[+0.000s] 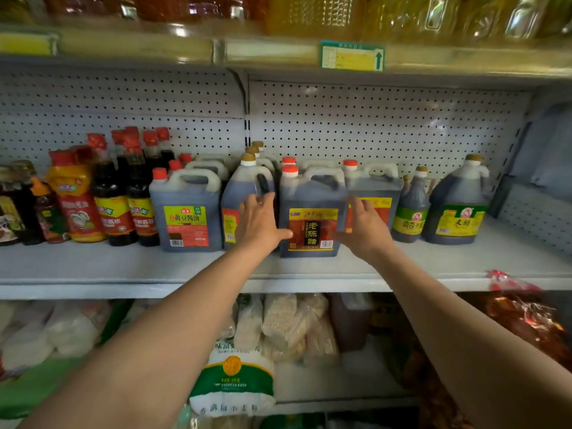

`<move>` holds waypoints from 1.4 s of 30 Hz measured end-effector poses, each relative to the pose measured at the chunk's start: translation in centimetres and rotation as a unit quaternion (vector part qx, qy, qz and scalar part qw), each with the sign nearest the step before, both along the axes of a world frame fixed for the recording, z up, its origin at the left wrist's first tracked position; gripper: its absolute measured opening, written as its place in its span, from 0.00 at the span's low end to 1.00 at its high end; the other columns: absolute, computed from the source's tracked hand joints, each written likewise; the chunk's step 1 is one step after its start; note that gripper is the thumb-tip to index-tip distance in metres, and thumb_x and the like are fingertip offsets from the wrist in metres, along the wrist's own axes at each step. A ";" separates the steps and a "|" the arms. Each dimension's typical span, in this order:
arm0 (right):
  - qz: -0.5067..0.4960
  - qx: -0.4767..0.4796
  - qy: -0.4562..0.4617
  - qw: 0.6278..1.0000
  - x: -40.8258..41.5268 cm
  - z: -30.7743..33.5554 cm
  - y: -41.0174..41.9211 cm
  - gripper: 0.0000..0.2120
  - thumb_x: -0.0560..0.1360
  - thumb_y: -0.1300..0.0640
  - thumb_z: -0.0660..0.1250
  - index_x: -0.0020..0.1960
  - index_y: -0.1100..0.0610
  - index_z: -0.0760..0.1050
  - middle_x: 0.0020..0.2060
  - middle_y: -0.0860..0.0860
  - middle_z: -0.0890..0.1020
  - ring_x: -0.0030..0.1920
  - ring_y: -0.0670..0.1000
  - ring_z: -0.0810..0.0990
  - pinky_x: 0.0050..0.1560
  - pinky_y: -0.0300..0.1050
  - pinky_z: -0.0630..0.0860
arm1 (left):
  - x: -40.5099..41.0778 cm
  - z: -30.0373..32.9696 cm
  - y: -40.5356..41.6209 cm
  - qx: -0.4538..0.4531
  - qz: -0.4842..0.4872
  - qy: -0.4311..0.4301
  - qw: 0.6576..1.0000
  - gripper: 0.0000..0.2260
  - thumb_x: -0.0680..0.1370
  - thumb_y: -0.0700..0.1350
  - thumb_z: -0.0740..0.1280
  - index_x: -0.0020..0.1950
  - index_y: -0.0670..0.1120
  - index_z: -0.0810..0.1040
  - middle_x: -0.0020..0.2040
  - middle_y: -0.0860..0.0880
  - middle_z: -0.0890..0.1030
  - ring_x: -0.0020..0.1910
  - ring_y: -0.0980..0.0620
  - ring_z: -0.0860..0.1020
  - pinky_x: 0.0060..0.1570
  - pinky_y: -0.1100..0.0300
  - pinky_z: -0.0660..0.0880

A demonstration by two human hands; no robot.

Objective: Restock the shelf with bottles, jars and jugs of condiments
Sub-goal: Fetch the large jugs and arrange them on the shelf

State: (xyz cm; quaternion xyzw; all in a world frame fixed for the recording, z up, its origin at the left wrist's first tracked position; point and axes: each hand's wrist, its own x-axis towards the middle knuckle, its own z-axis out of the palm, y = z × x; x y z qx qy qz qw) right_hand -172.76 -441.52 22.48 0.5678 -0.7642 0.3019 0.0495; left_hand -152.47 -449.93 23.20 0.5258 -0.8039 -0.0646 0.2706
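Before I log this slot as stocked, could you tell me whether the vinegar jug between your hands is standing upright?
Upright: the vinegar jug stands on the shelf, its red cap on top.

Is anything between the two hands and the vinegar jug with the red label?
Nothing visible: the left hand and right hand flank the vinegar jug, fingers straight at its sides.

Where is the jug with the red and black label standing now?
In the head view, the jug with the red and black label stands mid-shelf, between the left hand and right hand, beside a round-shouldered jug.
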 end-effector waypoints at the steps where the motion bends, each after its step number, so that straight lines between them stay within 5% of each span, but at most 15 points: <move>1: -0.005 0.015 -0.002 1.000 1.1 -0.7 0.9 0.37 0.70 0.48 0.78 0.73 0.56 0.64 0.66 0.57 0.73 0.66 0.60 0.73 0.59 0.54 0.73 | 1.1 -0.9 0.7 0.018 -0.004 0.008 1.000 0.42 0.69 0.57 0.78 0.77 0.51 0.61 0.72 0.42 0.63 0.72 0.39 0.63 0.67 0.48 0.67; 10: -0.003 0.149 -0.019 0.989 15.8 -9.6 9.5 0.37 0.70 0.47 0.78 0.74 0.53 0.65 0.69 0.56 0.71 0.65 0.57 0.74 0.62 0.50 0.73 | 15.2 -12.1 6.9 0.165 -0.064 -0.001 0.984 0.43 0.67 0.55 0.79 0.77 0.53 0.61 0.73 0.43 0.62 0.73 0.42 0.62 0.69 0.51 0.65; 16: 0.024 0.265 -0.065 0.962 23.8 -17.7 15.7 0.37 0.70 0.49 0.78 0.75 0.51 0.66 0.71 0.56 0.67 0.65 0.59 0.75 0.63 0.49 0.74 | 24.4 -20.2 13.2 0.269 -0.072 -0.110 0.954 0.45 0.68 0.59 0.78 0.78 0.51 0.59 0.74 0.42 0.63 0.73 0.40 0.62 0.69 0.49 0.66; 29: 0.035 0.382 -0.109 0.917 25.5 -29.9 22.9 0.33 0.74 0.44 0.74 0.73 0.54 0.68 0.70 0.56 0.69 0.67 0.58 0.74 0.65 0.50 0.74 | 27.5 -30.8 21.2 0.385 -0.033 -0.122 0.914 0.40 0.71 0.59 0.75 0.77 0.49 0.62 0.73 0.42 0.66 0.71 0.41 0.67 0.67 0.47 0.70; 37: 0.003 0.434 -0.266 0.861 27.8 -46.6 27.3 0.25 0.76 0.43 0.71 0.70 0.49 0.71 0.68 0.52 0.70 0.62 0.53 0.76 0.60 0.46 0.75 | 29.4 -45.9 25.6 0.493 0.017 -0.090 0.865 0.36 0.73 0.55 0.76 0.76 0.45 0.66 0.73 0.42 0.71 0.71 0.43 0.70 0.65 0.56 0.67; 42: -0.008 0.468 -0.337 0.817 30.5 -58.7 30.4 0.21 0.78 0.44 0.69 0.68 0.49 0.72 0.65 0.50 0.72 0.51 0.42 0.75 0.50 0.32 0.70 | 32.4 -58.4 28.0 0.551 0.062 -0.083 0.828 0.35 0.74 0.56 0.74 0.76 0.45 0.65 0.74 0.42 0.69 0.71 0.43 0.69 0.65 0.55 0.66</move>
